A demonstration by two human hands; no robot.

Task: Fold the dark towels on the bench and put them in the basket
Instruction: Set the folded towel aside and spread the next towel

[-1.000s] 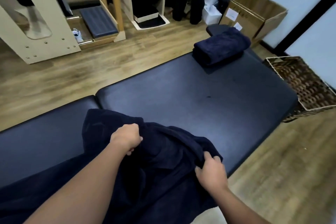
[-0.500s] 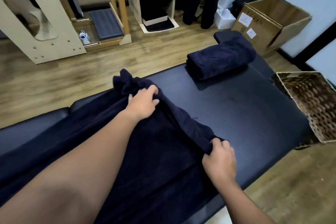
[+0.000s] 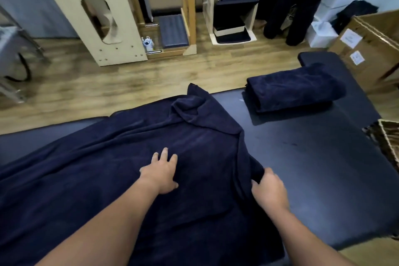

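A large dark navy towel lies spread across the black padded bench, its far corner bunched up near the bench's back edge. My left hand rests flat on the towel's middle with its fingers straight. My right hand pinches the towel's near right edge. A folded dark towel sits at the bench's far right end. The wicker basket shows only partly at the right edge, beside the bench.
An open cardboard box stands on the wood floor behind the bench's right end, with white boxes beside it. Cream wooden exercise frames and a stool line the back wall. Metal legs stand at far left.
My left hand has let go of the towel's far corner and come back to lie flat on the towel's middle. The towel now lies spread out. My right hand keeps its hold.
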